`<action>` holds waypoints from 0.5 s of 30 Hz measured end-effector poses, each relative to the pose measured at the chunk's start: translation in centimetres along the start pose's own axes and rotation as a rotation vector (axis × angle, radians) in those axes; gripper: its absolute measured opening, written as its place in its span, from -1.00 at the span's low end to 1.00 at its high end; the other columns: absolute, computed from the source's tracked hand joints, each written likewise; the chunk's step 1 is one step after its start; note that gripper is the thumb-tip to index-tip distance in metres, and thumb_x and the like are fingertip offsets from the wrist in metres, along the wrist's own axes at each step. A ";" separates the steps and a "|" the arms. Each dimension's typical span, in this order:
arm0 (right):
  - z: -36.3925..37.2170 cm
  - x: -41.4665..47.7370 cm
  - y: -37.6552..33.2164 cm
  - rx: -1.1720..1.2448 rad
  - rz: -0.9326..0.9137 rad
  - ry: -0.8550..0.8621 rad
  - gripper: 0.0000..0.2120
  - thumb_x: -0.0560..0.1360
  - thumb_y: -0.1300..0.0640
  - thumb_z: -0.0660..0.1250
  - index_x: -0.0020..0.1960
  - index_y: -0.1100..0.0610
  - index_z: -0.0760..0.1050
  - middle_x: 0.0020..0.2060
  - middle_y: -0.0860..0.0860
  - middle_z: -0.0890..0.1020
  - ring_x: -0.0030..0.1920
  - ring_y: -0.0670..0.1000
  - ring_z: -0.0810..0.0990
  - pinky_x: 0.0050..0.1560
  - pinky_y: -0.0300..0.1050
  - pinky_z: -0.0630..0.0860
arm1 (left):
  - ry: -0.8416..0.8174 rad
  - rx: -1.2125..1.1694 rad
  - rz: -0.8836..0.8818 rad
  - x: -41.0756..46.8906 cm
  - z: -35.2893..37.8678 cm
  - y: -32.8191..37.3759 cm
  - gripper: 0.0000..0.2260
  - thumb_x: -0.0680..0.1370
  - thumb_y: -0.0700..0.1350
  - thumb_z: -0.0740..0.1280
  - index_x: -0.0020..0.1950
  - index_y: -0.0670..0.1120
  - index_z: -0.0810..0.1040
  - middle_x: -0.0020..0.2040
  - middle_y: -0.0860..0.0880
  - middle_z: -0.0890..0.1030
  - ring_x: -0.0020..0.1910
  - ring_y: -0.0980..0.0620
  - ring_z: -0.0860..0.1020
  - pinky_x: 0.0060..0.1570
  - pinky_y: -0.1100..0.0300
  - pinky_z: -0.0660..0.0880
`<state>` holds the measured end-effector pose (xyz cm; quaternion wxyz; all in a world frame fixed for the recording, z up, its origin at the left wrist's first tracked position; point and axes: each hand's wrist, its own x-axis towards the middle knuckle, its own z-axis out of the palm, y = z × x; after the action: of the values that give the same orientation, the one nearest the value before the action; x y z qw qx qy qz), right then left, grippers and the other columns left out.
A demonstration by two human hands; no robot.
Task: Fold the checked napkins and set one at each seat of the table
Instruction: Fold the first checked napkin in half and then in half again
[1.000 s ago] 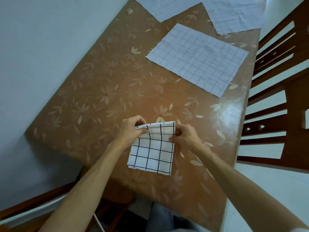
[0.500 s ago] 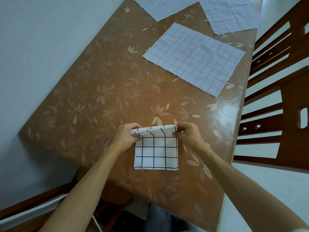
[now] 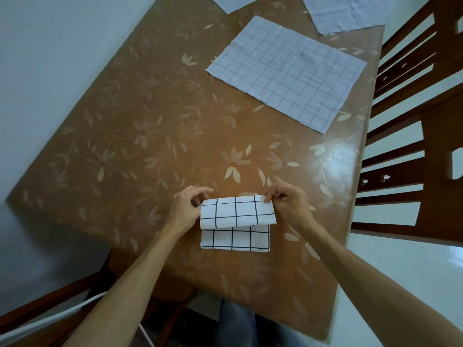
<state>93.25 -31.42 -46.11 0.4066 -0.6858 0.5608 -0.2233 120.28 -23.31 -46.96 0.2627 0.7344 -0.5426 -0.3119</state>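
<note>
**Folding a checked napkin at the near edge of the table**

Head view: left hand [image 3: 184, 211] pinches the upper left corner of the folded napkin [image 3: 236, 222]; right hand [image 3: 288, 204] pinches the upper right corner. Both hands nearly closed, fingertips on cloth. Top layer lifted, overlapping the lower layer, which lies flat on the table [image 3: 140, 136]. One unfolded napkin [image 3: 285, 71] lies flat farther off, two more at the far edge. Wooden chair [image 3: 431, 136] beside the table's right side.
</note>
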 end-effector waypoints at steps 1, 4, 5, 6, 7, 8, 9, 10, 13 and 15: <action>-0.1 -0.1 0.0 -0.026 -0.021 -0.002 -0.60 0.31 0.49 0.37 -0.37 -0.02 0.61 -0.24 -0.20 0.65 -0.14 -0.14 0.55 -0.17 -0.39 0.38 | 0.004 0.008 0.023 -0.2 0.1 -0.1 -0.76 0.43 -0.27 0.50 0.03 0.01 0.71 -0.13 0.10 0.61 -0.22 0.15 0.54 -0.24 0.44 0.43; -0.4 -0.7 0.0 -0.091 -0.124 -0.012 -0.71 0.35 0.47 0.40 -0.31 0.09 0.67 -0.14 -0.11 0.59 -0.12 -0.18 0.52 -0.16 -0.39 0.41 | 0.005 -0.014 -0.013 -0.7 0.0 -0.2 -0.82 0.46 -0.25 0.48 0.00 -0.02 0.71 -0.05 0.07 0.57 -0.15 0.18 0.56 -0.18 0.41 0.49; -0.4 -1.0 0.1 -0.115 -0.141 -0.024 -0.73 0.37 0.45 0.41 -0.29 0.11 0.68 -0.10 -0.06 0.55 -0.12 -0.15 0.50 -0.17 -0.31 0.46 | -0.006 -0.032 -0.053 -0.9 -0.1 -0.3 -0.80 0.47 -0.23 0.47 0.05 0.00 0.68 -0.03 0.05 0.56 -0.14 0.17 0.57 -0.16 0.38 0.53; -0.5 -1.3 0.2 -0.141 -0.142 -0.039 -0.75 0.39 0.43 0.41 -0.26 0.10 0.69 -0.09 -0.03 0.51 -0.14 -0.11 0.49 -0.19 -0.20 0.52 | -0.024 -0.054 -0.094 -1.1 -0.2 -0.4 -0.79 0.50 -0.22 0.44 0.09 0.01 0.65 -0.01 0.04 0.57 -0.11 0.15 0.58 -0.13 0.34 0.55; -0.5 -1.5 0.4 -0.162 -0.136 -0.051 -0.74 0.41 0.42 0.41 -0.25 0.08 0.69 -0.11 -0.02 0.48 -0.16 -0.07 0.48 -0.21 -0.09 0.55 | -0.047 -0.088 -0.134 -1.3 -0.3 -0.5 -0.79 0.54 -0.21 0.39 0.12 0.02 0.63 0.00 0.03 0.59 -0.07 0.13 0.60 -0.08 0.29 0.57; -0.5 -1.8 0.5 -0.173 -0.134 -0.061 -0.73 0.42 0.41 0.40 -0.24 0.05 0.68 -0.15 -0.02 0.47 -0.18 -0.05 0.47 -0.23 -0.01 0.55 | -0.070 -0.136 -0.174 -1.5 -0.5 -0.3 -0.81 0.58 -0.21 0.33 0.15 0.00 0.61 0.02 0.02 0.62 -0.01 0.10 0.60 -0.03 0.24 0.56; -0.4 -2.0 0.5 -0.177 -0.138 -0.071 -0.70 0.42 0.40 0.39 -0.24 0.02 0.68 -0.18 -0.02 0.47 -0.21 -0.03 0.47 -0.24 0.02 0.55 | -0.091 -0.155 -0.211 -1.7 -0.5 -0.3 -0.81 0.62 -0.20 0.26 0.16 -0.02 0.60 0.05 0.02 0.63 0.05 0.08 0.59 0.03 0.20 0.53; -0.4 -2.3 0.5 -0.184 -0.145 -0.081 -0.69 0.43 0.39 0.40 -0.24 -0.02 0.68 -0.21 -0.03 0.48 -0.22 -0.04 0.47 -0.25 -0.02 0.53 | -0.097 -0.145 -0.231 -1.9 -0.4 -0.1 -0.79 0.64 -0.19 0.20 0.16 -0.05 0.60 0.09 0.01 0.63 0.11 0.05 0.57 0.08 0.17 0.50; -0.2 -3.2 -0.3 -0.207 -0.137 -0.092 -0.72 0.46 0.33 0.42 -0.24 -0.03 0.67 -0.22 -0.05 0.52 -0.25 -0.11 0.47 -0.29 -0.41 0.38 | -0.065 -0.263 -0.349 -2.7 0.1 0.5 -0.72 0.67 -0.09 0.08 0.12 -0.07 0.59 0.10 -0.08 0.63 0.12 -0.12 0.59 -0.04 0.10 0.52; -0.3 -3.8 -1.0 -0.204 -0.112 -0.077 -0.79 0.48 0.30 0.41 -0.19 0.03 0.70 -0.21 -0.04 0.56 -0.25 -0.17 0.48 -0.23 -0.52 0.33 | -0.081 -0.433 -0.476 -3.4 0.2 0.9 -0.72 0.67 0.03 0.14 0.12 -0.06 0.59 0.09 -0.09 0.65 0.08 -0.12 0.62 -0.07 0.03 0.60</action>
<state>92.56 -27.81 -44.59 0.3428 -0.7620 0.5252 -0.1610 118.79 -20.30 -45.85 0.3109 0.7546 -0.2868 -0.5018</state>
